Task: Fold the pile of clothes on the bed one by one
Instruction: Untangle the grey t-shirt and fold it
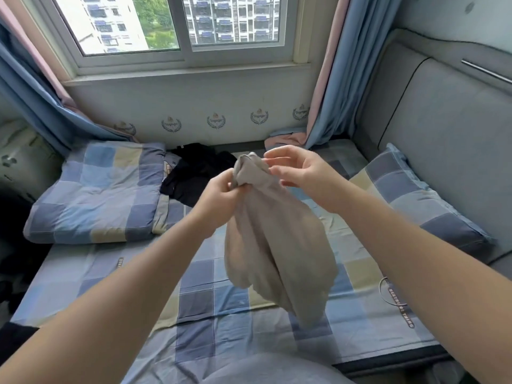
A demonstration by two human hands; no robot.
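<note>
Early stage: L hand (219, 196) is clamping the bunched beige garment (277, 245), not folded yet; R hand (300, 173) is at its top, grip can't tell. Black clothes (194, 173) are waiting at 12 o'clock.

A home bedroom: checked bed (210, 275), pillow (97, 189), curtains (329, 87) beside a window (177, 26)

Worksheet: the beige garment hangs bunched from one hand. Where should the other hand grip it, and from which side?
Pinch the top edge of the beige garment beside the left hand, with the right hand coming from the right. The cloth hangs from that bunched top, so its free edge sits there.
</note>
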